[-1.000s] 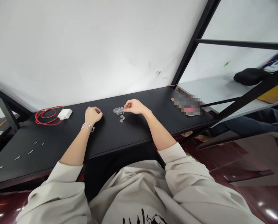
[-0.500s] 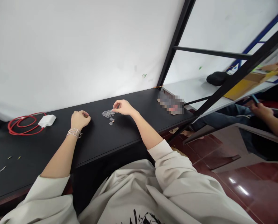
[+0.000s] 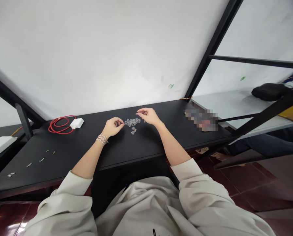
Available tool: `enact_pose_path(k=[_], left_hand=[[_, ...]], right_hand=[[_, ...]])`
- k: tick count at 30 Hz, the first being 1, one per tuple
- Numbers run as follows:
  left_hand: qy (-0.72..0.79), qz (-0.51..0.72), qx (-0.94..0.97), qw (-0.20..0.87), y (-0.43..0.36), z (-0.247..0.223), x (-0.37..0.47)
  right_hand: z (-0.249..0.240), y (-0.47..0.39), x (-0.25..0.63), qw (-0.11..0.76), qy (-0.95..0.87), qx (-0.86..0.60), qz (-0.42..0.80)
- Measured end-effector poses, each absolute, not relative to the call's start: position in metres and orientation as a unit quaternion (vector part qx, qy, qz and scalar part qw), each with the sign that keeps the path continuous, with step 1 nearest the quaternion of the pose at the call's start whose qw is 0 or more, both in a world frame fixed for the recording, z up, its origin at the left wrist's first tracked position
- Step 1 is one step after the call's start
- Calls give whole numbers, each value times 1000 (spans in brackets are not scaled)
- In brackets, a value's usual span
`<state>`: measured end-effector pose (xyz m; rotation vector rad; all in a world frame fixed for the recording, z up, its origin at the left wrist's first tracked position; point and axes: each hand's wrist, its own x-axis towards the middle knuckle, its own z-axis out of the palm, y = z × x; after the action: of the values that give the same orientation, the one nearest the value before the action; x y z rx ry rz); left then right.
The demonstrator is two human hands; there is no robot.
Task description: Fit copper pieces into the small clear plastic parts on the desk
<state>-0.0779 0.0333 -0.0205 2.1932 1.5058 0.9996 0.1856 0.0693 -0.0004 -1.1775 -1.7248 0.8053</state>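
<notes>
A small pile of clear, rounded plastic pieces (image 3: 133,122) lies on the black tabletop (image 3: 116,154). My left hand (image 3: 113,127), wearing silver bracelets at the wrist, is closed with thumb and fingertips together at the pile's left edge. What those fingers hold, if anything, is hidden. Just behind the pile's right end, my right hand (image 3: 149,116) pinches something tiny between thumb and forefinger, too small to name. In front of the pile, close together, lie a couple of clear heart-like pieces (image 3: 133,132), one with a tan spot beside it.
To the left lie a white charger block (image 3: 76,123) and a looped red cable (image 3: 60,132). Small pale scraps (image 3: 41,159) are scattered nearer the left front. A blurred-out item (image 3: 201,119) rests at the right end by a black metal frame (image 3: 211,50). A white wall rises behind.
The view has swung left, bringing a power strip into sight. My left hand has moved right, up to the pile. My right fingertips have drawn slightly back from the pieces.
</notes>
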Motion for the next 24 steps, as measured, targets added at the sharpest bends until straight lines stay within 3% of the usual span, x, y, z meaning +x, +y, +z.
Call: enact_pose_path(k=[5, 12, 18, 24], left_hand=[[461, 283, 814, 212, 18, -17, -51], [467, 167, 855, 149, 11, -15, -34], [464, 180, 853, 154, 13, -18, -37], [468, 245, 831, 176, 10, -17, -36]], right_hand=[[5, 67, 191, 419, -716, -460, 317], [3, 67, 196, 287, -745, -500, 334], [4, 65, 194, 250, -738, -515, 358], [9, 59, 191, 282, -707, -467, 449]])
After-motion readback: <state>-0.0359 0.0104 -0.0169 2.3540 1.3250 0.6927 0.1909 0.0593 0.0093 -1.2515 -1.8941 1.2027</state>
